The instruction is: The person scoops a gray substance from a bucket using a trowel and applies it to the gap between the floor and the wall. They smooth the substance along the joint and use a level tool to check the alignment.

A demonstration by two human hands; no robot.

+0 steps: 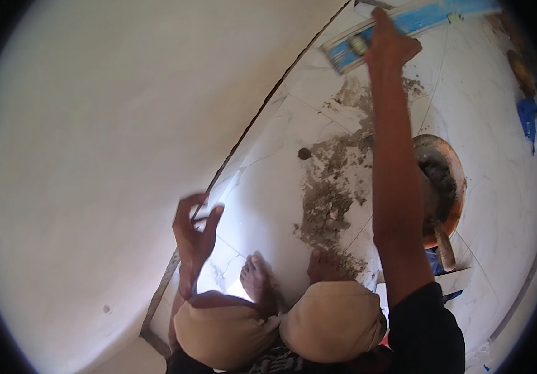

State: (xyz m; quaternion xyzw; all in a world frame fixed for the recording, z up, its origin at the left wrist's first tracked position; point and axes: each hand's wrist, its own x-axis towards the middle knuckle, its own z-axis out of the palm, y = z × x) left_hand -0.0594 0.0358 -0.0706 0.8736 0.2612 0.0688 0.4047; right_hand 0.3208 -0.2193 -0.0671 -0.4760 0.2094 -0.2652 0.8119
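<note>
- The right hand (pixel 394 48) lies across a blue spirit level (pixel 427 17) and appears to be holding it; any fingers beneath are hidden.
- The level sits at the far end of the arm's reach, at the top of the view, slanting over the pale tiled floor (pixel 268 206). Its near end is blurred, with a vial window beside the hand.
- The left hand (pixel 199 237) is loosely curled, thumb apart from fingers, with nothing visible in it. It is by the foot of the white wall (pixel 113 124); whether it touches is unclear.
- For good control, a grip nearer the level's middle and a light, even press would likely serve better than bearing on one end.
- Crumbly grey mortar (pixel 327 215) lies scattered between the level and the bare feet (pixel 256 277). Grit under the level's edge could spoil a reading, so wiping both edge and tile seems wise.
- Beside the right forearm, an orange bowl (pixel 460 168) holds more mortar and a tool with a worn handle (pixel 445 249); the elbow should clear it.
</note>
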